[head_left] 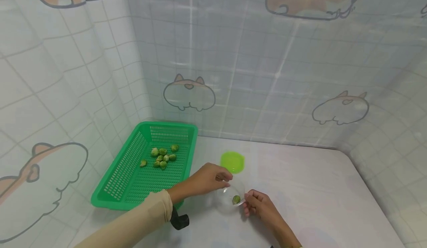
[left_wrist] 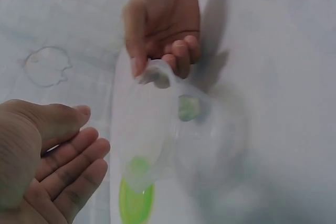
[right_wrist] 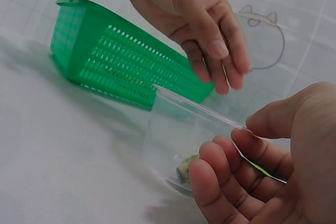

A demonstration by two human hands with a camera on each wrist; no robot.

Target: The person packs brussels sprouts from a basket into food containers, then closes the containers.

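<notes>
My right hand (head_left: 261, 208) pinches the rim of a clear plastic container (right_wrist: 173, 124), thumb on one side and fingers on the other. Inside it lies one Brussels sprout (head_left: 236, 199). The container appears tilted in the right wrist view. Over its far left side hovers my left hand (head_left: 208, 179), its fingers loosely bent and holding nothing; a small gap separates it from the rim in the right wrist view. Several more Brussels sprouts (head_left: 162, 151) lie in the green basket (head_left: 143, 183) to the left.
A bright green lid (head_left: 232, 162) lies flat on the white table (head_left: 300, 181), beyond the container. Curtains (head_left: 253, 73) with a printed grid and cartoon animals stand behind and at both sides. The left forearm passes in front of the basket's near right corner.
</notes>
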